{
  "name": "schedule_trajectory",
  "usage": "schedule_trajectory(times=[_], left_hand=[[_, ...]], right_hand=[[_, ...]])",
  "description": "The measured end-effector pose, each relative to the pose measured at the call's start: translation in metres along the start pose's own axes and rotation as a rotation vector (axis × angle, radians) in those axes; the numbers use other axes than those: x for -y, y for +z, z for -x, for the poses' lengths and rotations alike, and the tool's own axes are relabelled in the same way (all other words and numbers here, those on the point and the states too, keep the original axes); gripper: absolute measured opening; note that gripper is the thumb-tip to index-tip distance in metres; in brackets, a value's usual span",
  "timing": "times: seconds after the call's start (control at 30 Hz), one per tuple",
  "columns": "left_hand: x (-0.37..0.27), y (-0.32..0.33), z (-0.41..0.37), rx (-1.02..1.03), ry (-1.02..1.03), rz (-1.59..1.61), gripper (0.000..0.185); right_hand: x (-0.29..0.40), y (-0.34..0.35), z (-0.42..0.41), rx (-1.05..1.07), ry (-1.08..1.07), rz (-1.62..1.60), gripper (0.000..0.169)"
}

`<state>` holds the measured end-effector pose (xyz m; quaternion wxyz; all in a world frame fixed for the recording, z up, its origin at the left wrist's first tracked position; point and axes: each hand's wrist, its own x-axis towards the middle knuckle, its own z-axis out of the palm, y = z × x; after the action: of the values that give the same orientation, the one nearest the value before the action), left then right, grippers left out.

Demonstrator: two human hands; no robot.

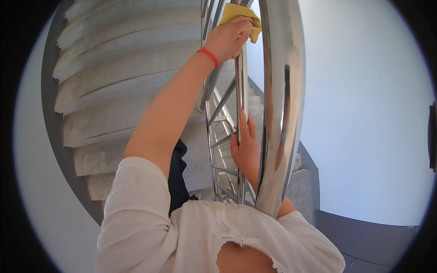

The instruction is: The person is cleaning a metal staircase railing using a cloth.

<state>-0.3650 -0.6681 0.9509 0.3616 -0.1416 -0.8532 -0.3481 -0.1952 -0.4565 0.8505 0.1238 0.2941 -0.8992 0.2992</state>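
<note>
My left hand (229, 41), with a red band at the wrist, is closed around a folded yellow cloth (239, 12). It presses the cloth against the upper part of a thin steel rail (241, 85) of the stair railing. My right hand (247, 146) passes behind the thick polished steel handrail (285, 102) and lies on the same thin rail, closer to my body. Its thumb is on the left side, with two fingers stretched along the rail and a fingertip showing past it. The handrail hides part of my right forearm.
Concrete steps (129, 85) run along the left, with a dark grey skirting band (51, 99) beside them. Below the rails, another flight's railing (222, 136) shows through the stairwell. A pale wall (362, 102) stands on the right.
</note>
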Motion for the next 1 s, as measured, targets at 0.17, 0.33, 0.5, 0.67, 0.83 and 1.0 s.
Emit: schedule_trajectory(times=[0.17, 0.33, 0.5, 0.67, 0.83, 1.0], left_hand=[[-0.047, 0.042, 0.121, -0.168, 0.037, 0.279, 0.029], [-0.066, 0.049, 0.158, -0.116, -0.564, 0.631, 0.034], [-0.02, 0.105, 0.188, -0.119, -0.842, 1.14, 0.032], [0.005, 0.114, 0.223, -0.072, -0.95, 1.305, 0.029], [-0.049, 0.04, 0.111, -0.077, -0.812, 1.431, 0.034], [-0.043, 0.061, 0.138, -0.204, -0.76, 1.358, 0.033]], right_hand=[[-0.021, 0.004, -0.003, 0.048, 0.066, -0.267, 0.08], [-0.016, -0.012, -0.054, 0.019, -0.046, -0.369, 0.074], [-0.008, -0.009, -0.091, -0.025, -0.106, -0.324, 0.073], [0.0, -0.008, -0.089, -0.003, 0.047, -0.524, 0.067], [0.008, -0.009, -0.091, -0.041, 0.096, -0.674, 0.062], [-0.001, -0.011, -0.095, 0.005, -0.068, -0.461, 0.069]])
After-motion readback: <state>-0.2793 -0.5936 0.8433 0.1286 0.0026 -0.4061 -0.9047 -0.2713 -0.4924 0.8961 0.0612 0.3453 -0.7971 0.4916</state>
